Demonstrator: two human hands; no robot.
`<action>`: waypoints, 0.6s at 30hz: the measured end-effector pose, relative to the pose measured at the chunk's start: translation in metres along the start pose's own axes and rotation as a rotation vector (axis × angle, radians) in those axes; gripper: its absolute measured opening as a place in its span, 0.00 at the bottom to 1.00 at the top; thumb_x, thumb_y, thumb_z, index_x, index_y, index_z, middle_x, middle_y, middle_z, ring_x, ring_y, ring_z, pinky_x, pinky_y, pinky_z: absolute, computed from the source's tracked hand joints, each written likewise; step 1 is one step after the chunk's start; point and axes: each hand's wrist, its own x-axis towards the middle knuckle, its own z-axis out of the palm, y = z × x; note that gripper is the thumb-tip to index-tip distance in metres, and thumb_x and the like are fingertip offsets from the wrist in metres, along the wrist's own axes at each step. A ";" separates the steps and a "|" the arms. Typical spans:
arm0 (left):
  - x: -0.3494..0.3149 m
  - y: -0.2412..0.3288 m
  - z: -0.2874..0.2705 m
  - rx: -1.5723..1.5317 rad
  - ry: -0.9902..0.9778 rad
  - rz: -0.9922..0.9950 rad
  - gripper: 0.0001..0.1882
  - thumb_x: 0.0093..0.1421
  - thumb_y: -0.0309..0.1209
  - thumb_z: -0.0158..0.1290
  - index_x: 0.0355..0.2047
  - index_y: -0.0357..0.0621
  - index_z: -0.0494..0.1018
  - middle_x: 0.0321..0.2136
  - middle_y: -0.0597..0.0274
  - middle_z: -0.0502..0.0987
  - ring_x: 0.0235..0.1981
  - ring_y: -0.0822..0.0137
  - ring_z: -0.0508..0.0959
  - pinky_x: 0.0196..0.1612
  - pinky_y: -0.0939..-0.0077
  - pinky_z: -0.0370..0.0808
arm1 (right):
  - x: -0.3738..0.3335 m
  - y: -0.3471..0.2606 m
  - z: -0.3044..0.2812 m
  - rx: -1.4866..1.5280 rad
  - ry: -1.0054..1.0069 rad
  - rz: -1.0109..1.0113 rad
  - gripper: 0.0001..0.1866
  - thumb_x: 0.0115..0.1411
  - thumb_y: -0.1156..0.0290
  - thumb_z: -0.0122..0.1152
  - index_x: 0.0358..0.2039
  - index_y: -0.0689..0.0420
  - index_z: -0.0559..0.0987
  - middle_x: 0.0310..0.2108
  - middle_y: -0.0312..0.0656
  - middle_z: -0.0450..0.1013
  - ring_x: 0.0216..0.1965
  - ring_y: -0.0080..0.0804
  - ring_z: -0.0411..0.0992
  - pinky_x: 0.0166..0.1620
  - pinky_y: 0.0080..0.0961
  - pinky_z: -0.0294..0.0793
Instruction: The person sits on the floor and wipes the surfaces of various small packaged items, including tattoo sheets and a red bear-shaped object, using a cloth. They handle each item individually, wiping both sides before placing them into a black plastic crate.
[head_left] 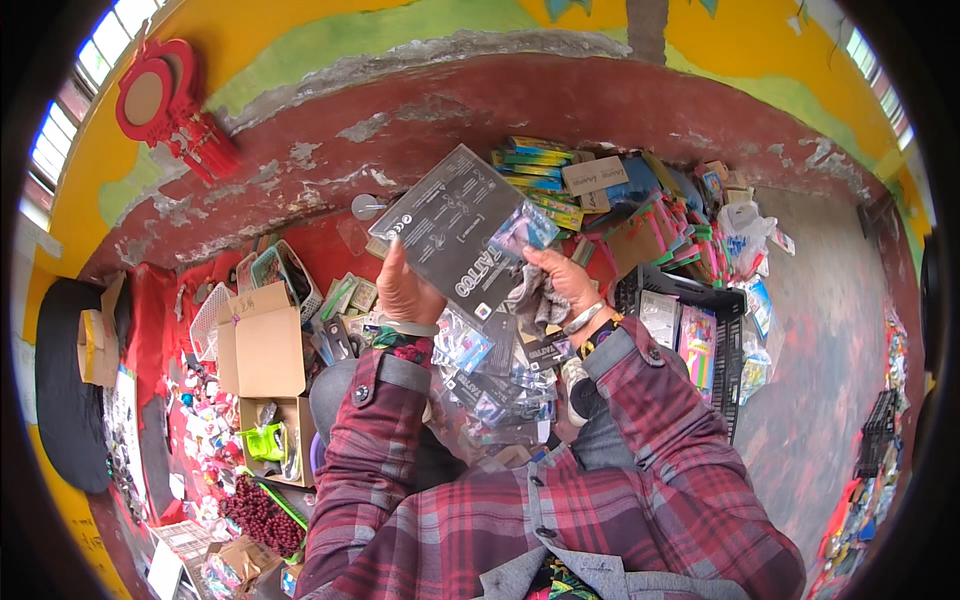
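My left hand (408, 290) grips the lower left edge of a flat black package (445, 215) with white print, held tilted in front of me. A grey cloth (538, 298) is bunched in my right hand (570, 284), beside the package's right edge. The right fingertips are at a small clear packet (525, 230) with a bluish picture, which overlaps the package; whether it is attached cannot be told. Below both hands, between my knees, lies a pile of similar dark packages in clear plastic (490, 385).
To my left stand an open cardboard box (262, 345) with a bright green item (263, 442) and a white basket (212, 320). A black crate (725, 345) holds colourful packs at my right. Stacked boxes (595, 178) lie along the red wall (560, 95).
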 end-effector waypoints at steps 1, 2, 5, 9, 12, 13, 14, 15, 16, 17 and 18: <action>0.000 0.000 -0.003 0.002 0.050 0.004 0.23 0.57 0.37 0.53 0.51 0.40 0.68 0.47 0.53 0.73 0.48 0.55 0.73 0.54 0.58 0.67 | -0.001 0.001 -0.001 -0.050 -0.028 0.008 0.10 0.60 0.68 0.55 0.38 0.61 0.77 0.31 0.40 0.77 0.29 0.30 0.77 0.32 0.27 0.78; 0.002 0.001 -0.006 0.028 0.097 0.010 0.21 0.57 0.35 0.51 0.50 0.40 0.68 0.46 0.54 0.74 0.47 0.55 0.73 0.53 0.59 0.68 | -0.003 0.002 0.000 -0.123 -0.016 0.025 0.10 0.59 0.68 0.56 0.36 0.61 0.78 0.29 0.38 0.76 0.28 0.27 0.76 0.33 0.23 0.76; 0.013 0.009 -0.026 0.041 0.186 -0.037 0.20 0.60 0.30 0.45 0.53 0.42 0.66 0.46 0.56 0.74 0.47 0.57 0.74 0.52 0.62 0.69 | -0.006 -0.005 -0.006 -0.594 0.097 -0.013 0.11 0.58 0.67 0.59 0.33 0.62 0.78 0.28 0.35 0.75 0.29 0.20 0.72 0.34 0.17 0.70; 0.013 0.009 -0.001 0.089 0.119 0.083 0.25 0.60 0.27 0.44 0.59 0.43 0.59 0.50 0.55 0.71 0.48 0.57 0.73 0.53 0.62 0.68 | -0.027 -0.052 -0.007 -0.697 0.188 -0.242 0.10 0.57 0.68 0.59 0.34 0.63 0.79 0.29 0.36 0.76 0.30 0.21 0.73 0.35 0.18 0.71; 0.009 0.010 0.005 0.079 0.042 0.022 0.26 0.60 0.27 0.44 0.60 0.45 0.59 0.52 0.55 0.69 0.50 0.58 0.72 0.54 0.62 0.67 | -0.031 -0.075 -0.001 -0.575 0.283 -0.546 0.14 0.60 0.66 0.57 0.40 0.63 0.77 0.34 0.38 0.76 0.33 0.21 0.73 0.38 0.19 0.72; 0.007 0.008 0.009 0.047 0.042 -0.014 0.27 0.60 0.28 0.44 0.61 0.47 0.56 0.54 0.54 0.67 0.52 0.57 0.70 0.56 0.60 0.65 | -0.030 -0.074 0.005 -0.553 0.296 -0.651 0.16 0.60 0.65 0.56 0.44 0.63 0.75 0.37 0.38 0.74 0.36 0.21 0.72 0.41 0.19 0.71; 0.004 0.004 0.013 0.038 0.024 -0.036 0.28 0.60 0.28 0.44 0.61 0.47 0.56 0.55 0.54 0.66 0.52 0.56 0.69 0.56 0.60 0.65 | -0.031 -0.069 0.026 -0.532 0.309 -0.756 0.18 0.61 0.64 0.56 0.47 0.63 0.73 0.40 0.39 0.73 0.39 0.22 0.71 0.43 0.19 0.70; 0.002 -0.003 0.017 0.026 0.004 -0.060 0.28 0.60 0.28 0.44 0.62 0.47 0.55 0.55 0.54 0.65 0.53 0.56 0.69 0.57 0.60 0.64 | -0.029 -0.064 0.037 -0.631 0.300 -0.819 0.22 0.61 0.62 0.56 0.52 0.62 0.70 0.45 0.40 0.70 0.45 0.23 0.68 0.49 0.20 0.67; 0.000 -0.007 0.019 0.018 -0.013 -0.081 0.29 0.60 0.28 0.44 0.62 0.47 0.54 0.56 0.54 0.65 0.54 0.55 0.68 0.57 0.60 0.64 | -0.027 -0.056 0.053 -0.711 0.258 -0.882 0.24 0.61 0.63 0.55 0.54 0.62 0.68 0.47 0.42 0.69 0.47 0.26 0.67 0.51 0.22 0.66; -0.002 -0.012 0.019 0.006 -0.056 -0.133 0.30 0.60 0.29 0.42 0.63 0.49 0.52 0.58 0.53 0.62 0.57 0.55 0.65 0.59 0.59 0.60 | -0.022 -0.048 0.060 -0.800 0.234 -0.920 0.23 0.61 0.64 0.55 0.54 0.61 0.68 0.48 0.42 0.69 0.47 0.27 0.68 0.51 0.23 0.66; -0.003 -0.017 0.022 -0.046 -0.088 -0.169 0.29 0.60 0.31 0.42 0.63 0.48 0.52 0.58 0.53 0.62 0.57 0.56 0.64 0.60 0.59 0.60 | -0.016 -0.041 0.064 -0.890 0.215 -0.956 0.23 0.61 0.64 0.56 0.54 0.61 0.67 0.48 0.43 0.70 0.48 0.28 0.68 0.51 0.23 0.66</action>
